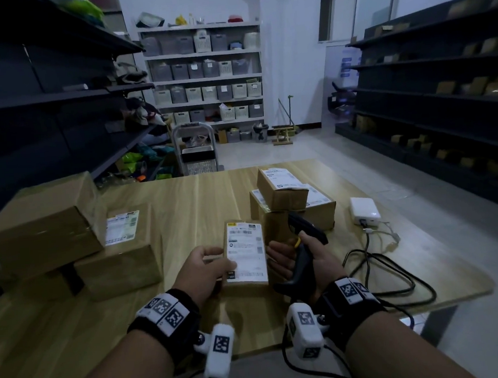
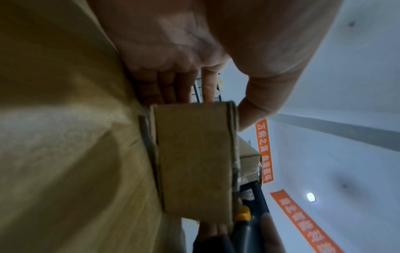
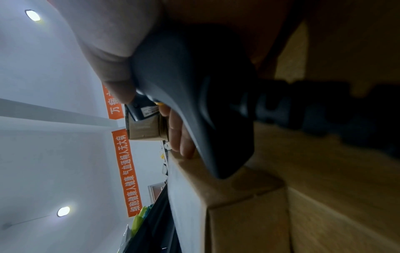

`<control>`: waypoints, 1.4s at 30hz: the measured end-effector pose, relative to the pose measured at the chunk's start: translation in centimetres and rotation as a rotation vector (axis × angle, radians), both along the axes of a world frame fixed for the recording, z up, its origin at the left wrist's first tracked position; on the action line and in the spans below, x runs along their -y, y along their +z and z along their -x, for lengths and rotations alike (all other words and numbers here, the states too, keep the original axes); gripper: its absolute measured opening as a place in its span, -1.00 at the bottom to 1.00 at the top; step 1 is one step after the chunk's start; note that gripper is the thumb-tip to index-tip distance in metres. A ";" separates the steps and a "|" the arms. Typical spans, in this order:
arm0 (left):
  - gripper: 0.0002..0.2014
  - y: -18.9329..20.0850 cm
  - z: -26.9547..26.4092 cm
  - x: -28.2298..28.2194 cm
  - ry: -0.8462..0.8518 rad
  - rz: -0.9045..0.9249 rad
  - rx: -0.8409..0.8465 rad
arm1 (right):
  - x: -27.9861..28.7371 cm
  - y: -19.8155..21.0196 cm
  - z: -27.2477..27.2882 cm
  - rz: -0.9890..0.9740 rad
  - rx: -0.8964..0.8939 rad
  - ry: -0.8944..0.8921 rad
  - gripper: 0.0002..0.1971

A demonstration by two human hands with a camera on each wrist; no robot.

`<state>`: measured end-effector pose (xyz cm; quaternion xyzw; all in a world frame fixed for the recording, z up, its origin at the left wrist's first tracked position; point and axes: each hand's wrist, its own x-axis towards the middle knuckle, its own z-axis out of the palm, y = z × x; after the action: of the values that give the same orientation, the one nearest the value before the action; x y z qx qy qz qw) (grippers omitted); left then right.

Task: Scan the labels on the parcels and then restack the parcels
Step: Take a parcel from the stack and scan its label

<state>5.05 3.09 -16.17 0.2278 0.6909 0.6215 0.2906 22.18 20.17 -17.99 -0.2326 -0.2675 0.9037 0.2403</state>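
A small flat cardboard parcel (image 1: pixel 245 254) with a white label on top sits on the wooden table (image 1: pixel 183 200) in front of me. My left hand (image 1: pixel 206 266) holds its left side, thumb on the label; the left wrist view shows the parcel's end (image 2: pixel 194 164) with my fingers (image 2: pixel 173 85) behind it. My right hand (image 1: pixel 301 259) grips a dark barcode scanner (image 1: pixel 303 238) with a yellow trigger, and its fingers touch the parcel's right side. In the right wrist view the scanner handle (image 3: pixel 194 95) fills the middle. Two labelled parcels (image 1: pixel 287 197) are stacked behind.
Two or three bigger boxes (image 1: pixel 66 233) are piled at the table's left. A white adapter (image 1: pixel 364 211) with black cables (image 1: pixel 382 267) lies at the right. Dark shelving lines both sides of the room, and white shelves with bins stand at the back.
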 end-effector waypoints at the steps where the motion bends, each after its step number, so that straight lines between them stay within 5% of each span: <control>1: -0.39 -0.4 0.2 0.0 0.036 -0.057 0.056 | 0.0 0.0 -0.1 -0.006 0.023 -0.002 -0.07; 6: -0.46 -2.4 1.3 0.1 0.162 -0.290 0.239 | 0.8 1.0 -0.6 -0.037 0.079 -0.061 -0.44; 9: -0.59 -2.7 1.6 0.2 0.177 -0.353 0.308 | 1.4 1.6 -1.1 -0.042 0.081 -0.124 -0.45; 14: -0.29 -2.9 1.3 0.4 0.123 -0.297 0.288 | 2.6 2.6 -1.4 -0.124 0.220 -0.174 -0.59; 17: -0.34 -2.5 1.3 0.5 0.130 -0.268 0.270 | 4.0 4.9 -1.4 -0.246 0.330 -0.152 -0.58; 21: -0.47 -2.7 1.2 0.5 0.099 -0.258 0.239 | 5.7 8.1 -1.5 -0.477 0.404 -0.112 -0.80; 25: -0.33 -2.7 1.7 0.5 0.060 -0.230 0.202 | 7.4 11.3 -1.8 -0.701 0.552 -0.002 -0.93; 31: -0.10 -3.5 2.3 0.2 0.049 -0.266 0.185 | 9.8 14.0 -2.8 -0.857 0.652 0.096 -0.90; 42: -0.50 -2.8 1.7 0.6 0.047 -0.291 0.222 | 12.3 15.2 -4.2 -0.738 0.631 0.039 -0.90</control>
<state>3.33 2.47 -18.95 0.1813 0.5623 0.7429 0.3147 26.37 7.88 -2.77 -0.3893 -0.6344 0.6381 0.1969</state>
